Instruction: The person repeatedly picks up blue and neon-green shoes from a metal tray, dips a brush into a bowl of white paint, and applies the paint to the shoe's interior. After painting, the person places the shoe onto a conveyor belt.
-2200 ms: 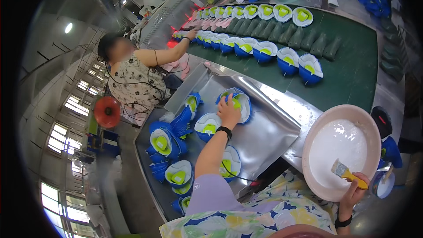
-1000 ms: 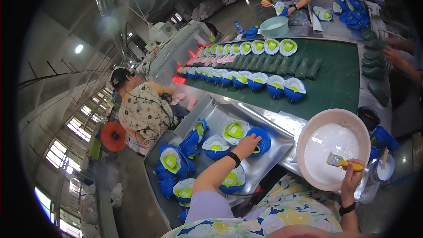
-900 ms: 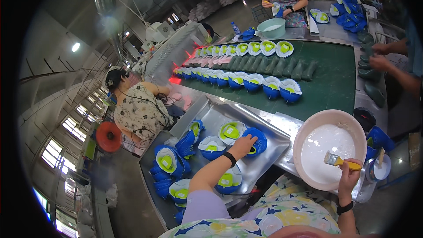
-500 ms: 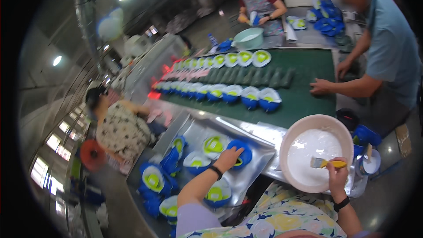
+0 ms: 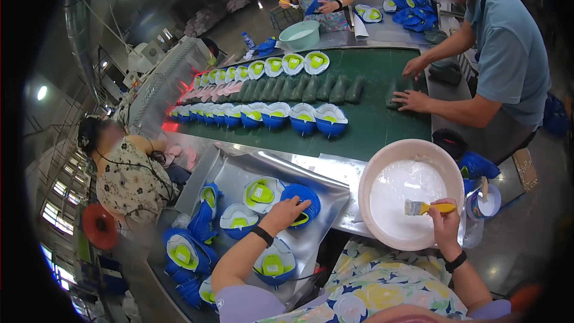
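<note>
Newly moved in since the earlier view, a blue-shirted co-worker (image 5: 505, 54) leans over the green conveyor belt (image 5: 382, 125) at far right. Near left, the near worker's left hand (image 5: 285, 213) rests on a blue shoe upper (image 5: 304, 193) in the metal tray (image 5: 327, 196); whether it grips, I cannot tell. Near right, the right hand (image 5: 445, 228) is clamped on a paintbrush (image 5: 441, 208) above white liquid (image 5: 391, 190).

Gleaming here, smooth silver sheet-metal tray (image 5: 320, 203), lower centre | matt green belt (image 5: 382, 128), mid-frame | glossy white liquid (image 5: 397, 182), smooth pale-pink round plastic basin (image 5: 366, 194) | rough-bristled yellow-handled brush (image 5: 427, 208)
</note>
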Tool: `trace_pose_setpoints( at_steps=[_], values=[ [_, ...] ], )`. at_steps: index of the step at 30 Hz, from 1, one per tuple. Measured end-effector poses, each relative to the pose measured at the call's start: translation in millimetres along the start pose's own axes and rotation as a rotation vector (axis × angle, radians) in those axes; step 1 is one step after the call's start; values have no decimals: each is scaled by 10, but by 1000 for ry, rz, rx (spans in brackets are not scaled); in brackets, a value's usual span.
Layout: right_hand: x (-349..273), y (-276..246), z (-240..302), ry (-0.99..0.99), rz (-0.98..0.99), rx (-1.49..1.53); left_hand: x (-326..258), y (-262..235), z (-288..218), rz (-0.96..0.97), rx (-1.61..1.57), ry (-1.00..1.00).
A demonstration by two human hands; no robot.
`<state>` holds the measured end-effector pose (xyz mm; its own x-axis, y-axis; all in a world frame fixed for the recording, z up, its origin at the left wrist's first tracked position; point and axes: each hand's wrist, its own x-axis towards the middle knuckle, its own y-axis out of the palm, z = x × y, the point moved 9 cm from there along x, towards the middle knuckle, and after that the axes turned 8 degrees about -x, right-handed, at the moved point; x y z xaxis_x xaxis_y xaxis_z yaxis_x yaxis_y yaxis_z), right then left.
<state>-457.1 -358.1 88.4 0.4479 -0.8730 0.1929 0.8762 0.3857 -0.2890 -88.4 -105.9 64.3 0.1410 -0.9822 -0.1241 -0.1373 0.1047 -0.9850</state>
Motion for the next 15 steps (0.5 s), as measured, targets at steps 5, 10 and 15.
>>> trace_pose_setpoints(
  at_steps=[5,10,15],
  values=[
    [35,-120,121,78,-16,149,-155,-360,440,-296,-233,-82],
    [337,-519,189,2,40,-143,-234,-1106,699,-750,-370,-18],
    [542,-195,526,-159,175,-251,-242,-825,994,-480,-595,-158]
  ],
)
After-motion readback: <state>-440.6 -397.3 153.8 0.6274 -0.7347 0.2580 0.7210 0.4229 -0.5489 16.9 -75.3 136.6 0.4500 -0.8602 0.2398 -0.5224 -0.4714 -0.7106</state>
